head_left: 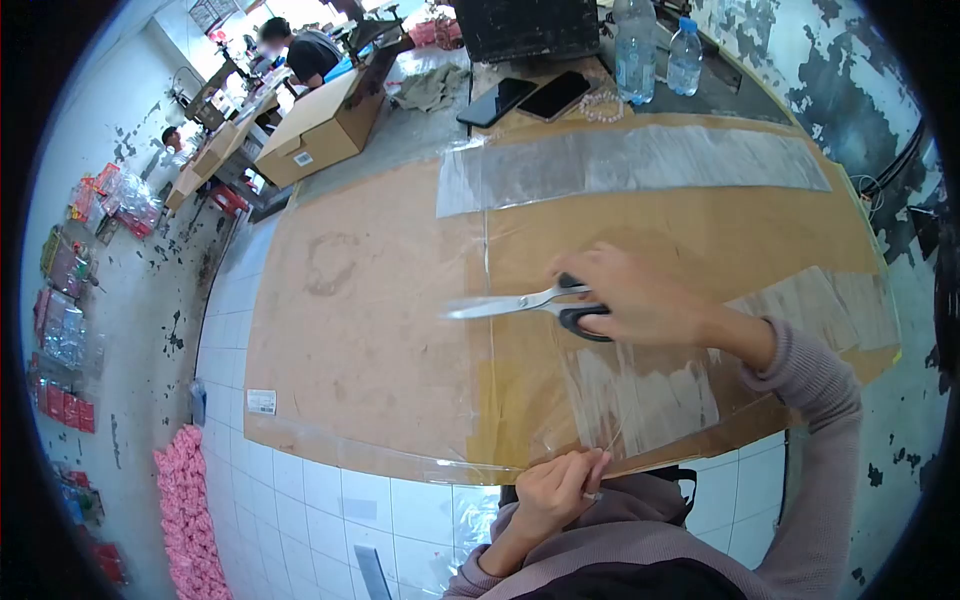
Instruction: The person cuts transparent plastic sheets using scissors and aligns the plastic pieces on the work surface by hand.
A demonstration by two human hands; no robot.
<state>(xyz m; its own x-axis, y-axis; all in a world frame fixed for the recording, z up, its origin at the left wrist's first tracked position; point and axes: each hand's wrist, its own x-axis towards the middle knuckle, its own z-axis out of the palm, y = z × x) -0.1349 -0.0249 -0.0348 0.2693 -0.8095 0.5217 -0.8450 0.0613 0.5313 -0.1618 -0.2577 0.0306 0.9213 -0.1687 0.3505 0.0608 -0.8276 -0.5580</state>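
Observation:
My right hand (645,300), slightly blurred, holds a pair of scissors (505,304) with black handles above the middle of the cardboard-covered table (360,300). The metal blades point left and look nearly together. At the near table edge my left hand (557,492) is closed, thumb and fingers pressed together. A faint thin strand seems to rise from its fingertips, too fine to name, and whatever lies inside the fingers is hidden. Just beyond the left hand, strips of clear tape (650,405) cover the cardboard.
Two phones (553,97), a beaded bracelet (602,107) and water bottles (635,60) stand or lie at the back. A cardboard box (320,130) sits back left, near a grey cloth (430,90). Pink material (187,510) lies on the floor. Other people sit farther off.

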